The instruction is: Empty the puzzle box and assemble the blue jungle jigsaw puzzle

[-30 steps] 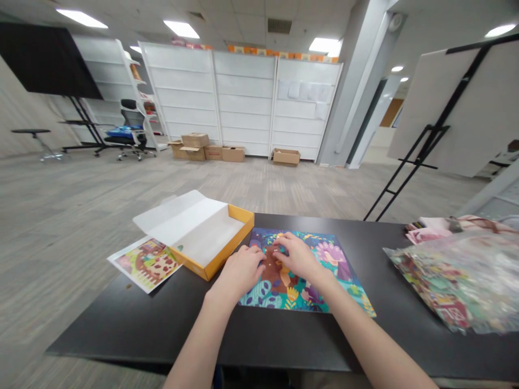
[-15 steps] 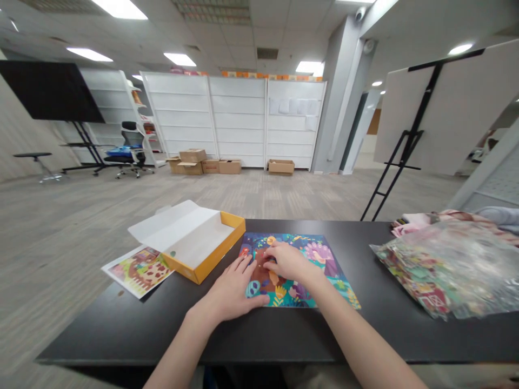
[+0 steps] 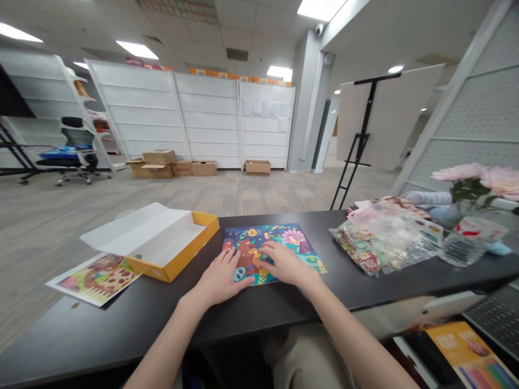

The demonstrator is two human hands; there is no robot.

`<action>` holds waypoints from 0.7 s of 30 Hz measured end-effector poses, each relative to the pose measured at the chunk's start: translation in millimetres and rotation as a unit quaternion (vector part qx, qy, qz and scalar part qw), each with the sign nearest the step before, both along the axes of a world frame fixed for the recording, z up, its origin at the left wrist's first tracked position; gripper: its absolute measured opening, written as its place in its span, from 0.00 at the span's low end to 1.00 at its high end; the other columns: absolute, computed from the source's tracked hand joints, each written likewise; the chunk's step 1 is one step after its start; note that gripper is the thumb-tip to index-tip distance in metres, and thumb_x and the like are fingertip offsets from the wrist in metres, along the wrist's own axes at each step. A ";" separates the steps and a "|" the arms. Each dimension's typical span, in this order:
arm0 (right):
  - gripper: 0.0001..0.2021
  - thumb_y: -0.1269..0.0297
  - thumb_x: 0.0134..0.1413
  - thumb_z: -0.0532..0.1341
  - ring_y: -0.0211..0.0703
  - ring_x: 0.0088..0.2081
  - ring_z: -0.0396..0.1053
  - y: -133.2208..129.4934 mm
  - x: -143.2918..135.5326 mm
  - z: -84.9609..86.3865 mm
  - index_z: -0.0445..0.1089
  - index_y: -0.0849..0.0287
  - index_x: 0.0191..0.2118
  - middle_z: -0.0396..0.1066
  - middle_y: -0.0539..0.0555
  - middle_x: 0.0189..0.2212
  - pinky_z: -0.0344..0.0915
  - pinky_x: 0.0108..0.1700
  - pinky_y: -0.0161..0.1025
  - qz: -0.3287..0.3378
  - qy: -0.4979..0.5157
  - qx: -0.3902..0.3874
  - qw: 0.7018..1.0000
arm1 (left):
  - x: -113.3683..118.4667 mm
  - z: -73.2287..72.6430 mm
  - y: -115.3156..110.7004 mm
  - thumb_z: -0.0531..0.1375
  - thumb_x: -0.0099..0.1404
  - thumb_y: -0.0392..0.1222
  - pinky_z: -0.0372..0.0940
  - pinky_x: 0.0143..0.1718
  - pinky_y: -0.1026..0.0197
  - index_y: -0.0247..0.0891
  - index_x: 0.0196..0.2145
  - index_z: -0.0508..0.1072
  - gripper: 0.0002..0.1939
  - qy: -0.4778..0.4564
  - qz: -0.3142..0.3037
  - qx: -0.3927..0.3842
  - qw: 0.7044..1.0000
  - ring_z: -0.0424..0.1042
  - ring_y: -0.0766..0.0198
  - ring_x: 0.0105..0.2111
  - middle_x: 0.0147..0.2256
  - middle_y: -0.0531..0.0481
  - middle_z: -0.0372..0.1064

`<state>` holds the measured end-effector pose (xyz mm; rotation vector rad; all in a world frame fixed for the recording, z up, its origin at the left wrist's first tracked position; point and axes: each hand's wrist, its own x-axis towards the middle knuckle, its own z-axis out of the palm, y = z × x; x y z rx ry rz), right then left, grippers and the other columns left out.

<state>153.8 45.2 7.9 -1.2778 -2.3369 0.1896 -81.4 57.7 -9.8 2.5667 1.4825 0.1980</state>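
A colourful picture board (image 3: 312,256) with a brown bear and a purple bird lies flat on the black table (image 3: 227,319). My left hand (image 3: 221,276) rests on its lower left edge, fingers spread and thumb out to the side. Over the middle of the board is my right hand (image 3: 284,263), its bent fingertips touching the picture beside an orange figure. Thumb and forefinger stand a little apart, and I see nothing between them.
On the left sits an open yellow box (image 3: 178,262) with a white flap, over a printed picture sheet (image 3: 103,281). To the right lie clear plastic bags (image 3: 383,240), folded cloths (image 3: 427,198) and pink flowers (image 3: 458,172). A yellow package (image 3: 472,346) is below the table's right side.
The view has swung right, bringing the flowers and yellow package into sight. My right hand's fingertips have shifted lower on the board, towards the orange figure; my left hand stays at its edge.
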 end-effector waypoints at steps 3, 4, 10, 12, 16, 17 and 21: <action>0.12 0.61 0.63 0.59 0.49 0.54 0.68 -40.0 51.8 4.3 0.73 0.55 0.49 0.72 0.59 0.50 0.65 0.56 0.46 -0.128 0.158 0.076 0.976 | 3.9 -3.0 5.0 0.49 0.61 0.75 0.45 0.68 0.47 0.26 0.68 0.56 0.54 0.003 0.004 -0.011 1.000 0.43 0.43 0.70 0.69 0.31 0.44; 0.13 0.59 0.62 0.59 0.51 0.53 0.68 -53.7 72.9 7.7 0.72 0.56 0.49 0.71 0.61 0.50 0.67 0.52 0.45 -0.195 0.203 0.104 0.954 | 4.9 -2.8 6.2 0.49 0.61 0.75 0.45 0.68 0.47 0.27 0.68 0.56 0.54 0.001 0.002 -0.013 1.000 0.44 0.42 0.70 0.69 0.31 0.44; 0.23 0.51 0.52 0.62 0.56 0.57 0.64 -106.6 206.7 23.5 0.74 0.58 0.50 0.66 0.63 0.56 0.66 0.52 0.49 -0.468 0.344 0.220 0.784 | 14.0 -1.1 2.6 0.49 0.63 0.73 0.45 0.68 0.46 0.26 0.67 0.58 0.51 0.001 0.000 0.011 1.000 0.45 0.41 0.70 0.69 0.30 0.47; 0.24 0.51 0.48 0.63 0.54 0.53 0.67 -108.2 239.2 23.9 0.75 0.59 0.49 0.71 0.61 0.51 0.66 0.51 0.48 -0.478 0.422 0.184 0.748 | 16.3 -3.5 0.0 0.49 0.63 0.73 0.45 0.68 0.46 0.25 0.66 0.59 0.51 -0.007 -0.004 0.022 1.000 0.45 0.41 0.70 0.68 0.30 0.47; 0.22 0.54 0.40 0.68 0.54 0.51 0.69 -99.2 272.1 25.2 0.78 0.59 0.42 0.76 0.61 0.47 0.67 0.47 0.44 -0.454 0.478 0.083 0.747 | 17.2 -8.8 -1.2 0.48 0.63 0.72 0.44 0.67 0.46 0.25 0.67 0.58 0.50 -0.027 -0.006 0.025 0.999 0.45 0.41 0.70 0.69 0.30 0.46; 0.20 0.55 0.39 0.68 0.54 0.51 0.70 -96.9 275.0 26.1 0.79 0.59 0.40 0.76 0.61 0.47 0.68 0.44 0.43 -0.455 0.478 0.058 0.749 | 16.9 -9.6 -0.7 0.49 0.63 0.73 0.44 0.67 0.45 0.26 0.67 0.58 0.51 -0.034 -0.004 0.021 0.999 0.45 0.41 0.70 0.69 0.30 0.45; 0.14 0.59 0.37 0.70 0.52 0.41 0.75 -91.7 275.9 29.4 0.76 0.60 0.32 0.77 0.61 0.38 0.70 0.32 0.39 -0.469 0.495 -0.007 0.731 | 16.2 -10.5 1.2 0.51 0.60 0.74 0.43 0.67 0.44 0.27 0.67 0.58 0.52 -0.063 0.008 -0.002 0.998 0.44 0.40 0.70 0.69 0.29 0.45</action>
